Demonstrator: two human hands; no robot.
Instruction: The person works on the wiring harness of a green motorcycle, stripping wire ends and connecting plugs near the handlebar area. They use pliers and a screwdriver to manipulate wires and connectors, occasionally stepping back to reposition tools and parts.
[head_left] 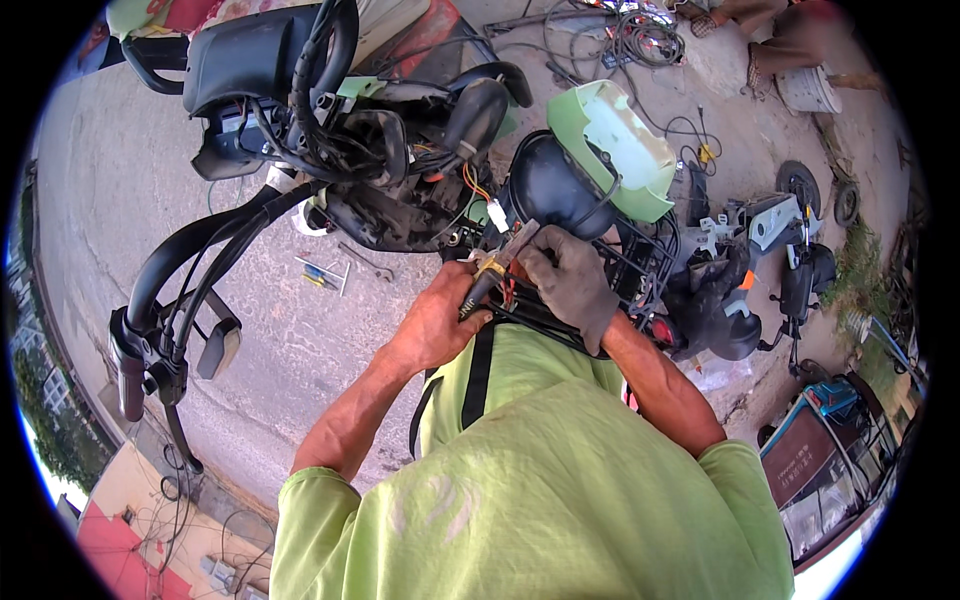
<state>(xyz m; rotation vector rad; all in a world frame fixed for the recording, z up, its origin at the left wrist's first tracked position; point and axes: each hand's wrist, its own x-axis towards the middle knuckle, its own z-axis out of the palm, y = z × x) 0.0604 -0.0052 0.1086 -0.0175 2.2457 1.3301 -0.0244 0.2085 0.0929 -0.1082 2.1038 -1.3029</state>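
Observation:
My bare left hand is closed around a hand tool with a dark grip and a yellow collar; its flat greyish end points up and to the right, and its exact kind is unclear. My right hand, in a grey work glove, is closed beside that end, fingertips pinched. What they pinch is hidden. Reddish wires run between the two hands. Just beyond them, a white plug connector hangs on orange and yellow wires. Both hands work over the black frame of a partly stripped electric scooter, near its black rounded seat or box.
A pale green body panel leans behind the black part. Handlebars with cables reach out at left. Screwdrivers and a wrench lie on the concrete. Another scooter stands at right; coiled cables and another person are at the back.

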